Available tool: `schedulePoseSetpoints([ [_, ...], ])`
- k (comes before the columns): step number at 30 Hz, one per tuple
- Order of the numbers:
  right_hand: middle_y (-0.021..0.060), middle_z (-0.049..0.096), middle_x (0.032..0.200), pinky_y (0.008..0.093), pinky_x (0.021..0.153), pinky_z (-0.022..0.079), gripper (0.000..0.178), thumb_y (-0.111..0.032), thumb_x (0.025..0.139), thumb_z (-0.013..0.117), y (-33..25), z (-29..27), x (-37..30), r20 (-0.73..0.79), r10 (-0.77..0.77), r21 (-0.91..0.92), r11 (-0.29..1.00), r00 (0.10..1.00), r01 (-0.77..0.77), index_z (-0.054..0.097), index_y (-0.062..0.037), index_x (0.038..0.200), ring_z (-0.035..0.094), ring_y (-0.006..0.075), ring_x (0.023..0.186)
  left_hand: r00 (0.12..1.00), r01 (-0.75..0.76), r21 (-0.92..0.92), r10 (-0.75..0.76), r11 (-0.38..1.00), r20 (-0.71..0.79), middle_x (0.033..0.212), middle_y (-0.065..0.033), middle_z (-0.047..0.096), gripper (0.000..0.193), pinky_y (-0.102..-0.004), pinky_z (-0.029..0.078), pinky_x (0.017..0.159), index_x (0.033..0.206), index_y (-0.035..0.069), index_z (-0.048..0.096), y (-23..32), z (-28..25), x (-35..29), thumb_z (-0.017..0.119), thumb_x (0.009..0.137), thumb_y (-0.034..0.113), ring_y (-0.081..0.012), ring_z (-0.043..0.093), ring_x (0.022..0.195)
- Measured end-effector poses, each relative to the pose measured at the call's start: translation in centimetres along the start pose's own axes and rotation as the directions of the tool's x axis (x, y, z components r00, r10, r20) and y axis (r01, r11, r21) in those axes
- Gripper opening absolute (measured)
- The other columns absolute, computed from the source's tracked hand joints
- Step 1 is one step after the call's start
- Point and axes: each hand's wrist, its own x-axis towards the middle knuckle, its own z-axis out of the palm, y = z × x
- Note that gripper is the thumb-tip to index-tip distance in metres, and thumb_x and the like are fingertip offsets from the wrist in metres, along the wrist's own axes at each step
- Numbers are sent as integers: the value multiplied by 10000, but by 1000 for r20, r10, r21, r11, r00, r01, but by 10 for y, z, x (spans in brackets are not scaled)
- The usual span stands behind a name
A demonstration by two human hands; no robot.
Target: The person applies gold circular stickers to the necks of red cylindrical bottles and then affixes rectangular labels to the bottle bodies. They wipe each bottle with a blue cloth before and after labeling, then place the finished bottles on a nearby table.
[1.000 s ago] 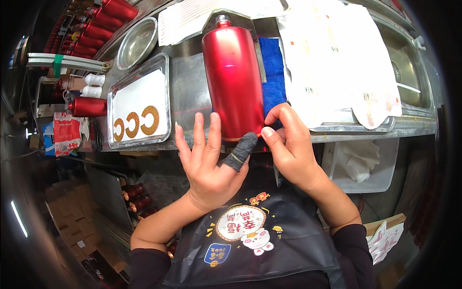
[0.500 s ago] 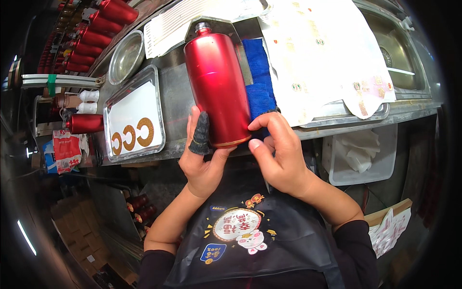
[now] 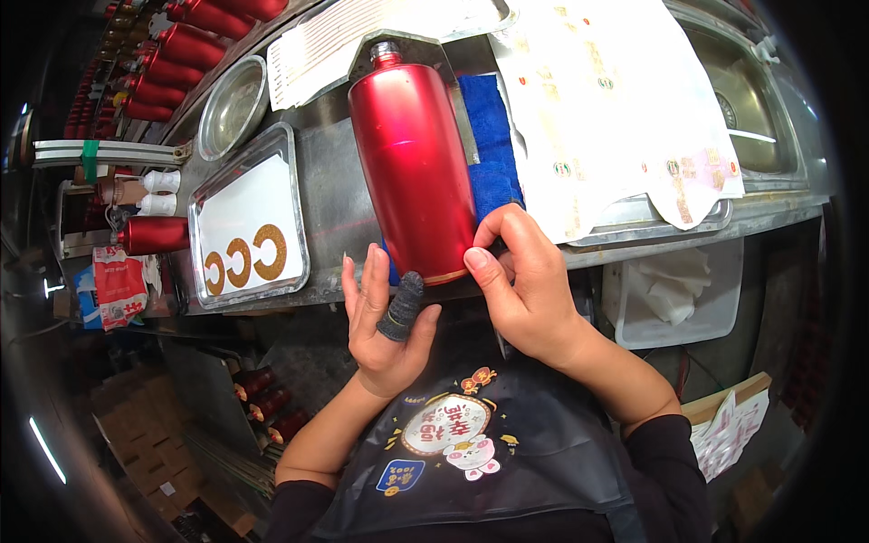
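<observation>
Head view looking straight down at a steel workbench (image 3: pixel 326 190), and the big red metal bottle (image 3: pixel 412 163) is lying on its side across it, neck pointing away from the person, bottom end hanging at the near edge. It sits partly on a blue cloth (image 3: pixel 489 145). Right hand (image 3: pixel 520 281) is pinching at the bottle's bottom rim, thumb and forefinger closed right on the lower right corner of it. Left hand (image 3: pixel 385 317) is flat open just below the base, fingers spread and pointing up toward it, holding nothing, with a dark finger cot (image 3: pixel 403 308) on one finger; can't tell if the fingertips actually touch the bottle. Off to the left there's a metal tray (image 3: pixel 249 217) with three gold C-shaped decals (image 3: pixel 244 261) on white paper, and a round steel bowl (image 3: pixel 231 104) behind it. Sheets of printed labels (image 3: pixel 615 100) cover the bench on the right, next to a sink (image 3: pixel 769 100).
</observation>
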Motion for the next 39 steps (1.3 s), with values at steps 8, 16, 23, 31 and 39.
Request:
schedulePoseSetpoints([
  [8, 47, 510, 859, 243, 495, 337, 273, -116, 856, 752, 0, 1, 3, -5, -46, -24, 999, 999, 45, 521, -20, 966, 397, 92, 565, 996, -85, 110, 80, 990, 48, 1498, -283, 444, 450, -710, 234, 1095, 1205, -60, 648, -2, -5, 6, 778, 786, 42, -484, 483, 1343],
  [16, 46, 530, 855, 240, 507, 359, 266, -79, 844, 745, -6, -15, 8, 181, 206, 169, 957, 962, -237, 515, -22, 967, 420, 66, 556, 997, -72, 108, 67, 992, 49, 1503, -289, 435, 409, -713, 230, 1093, 1164, -40, 676, 0, -5, 7, 778, 777, 41, -485, 487, 1339],
  [23, 3, 507, 857, 199, 479, 299, 270, -91, 857, 746, -4, -12, 9, 150, 165, 231, 953, 975, -197, 513, -32, 980, 368, 3, 539, 997, -71, 123, 66, 990, 46, 1506, -283, 436, 369, -706, 213, 1105, 1131, 3, 710, 5, -5, 10, 777, 772, 54, -473, 484, 1346],
  [31, -12, 487, 857, 195, 456, 270, 344, -106, 802, 799, 0, -4, 6, 58, -9, 21, 1000, 998, 7, 514, -35, 980, 321, 1, 531, 997, -65, 97, 59, 993, 59, 1504, -282, 439, 401, -711, 191, 1112, 1158, -15, 690, 2, -5, 7, 776, 773, 60, -469, 475, 1355],
  [39, -19, 476, 803, 191, 459, 264, 327, -109, 823, 789, 3, -4, 5, 64, 10, 52, 999, 998, -13, 515, -37, 985, 329, -2, 528, 996, -38, 60, 34, 997, 77, 1507, -281, 435, 439, -715, 182, 1113, 1195, -33, 660, 2, -6, 3, 771, 780, 58, -461, 477, 1355],
])
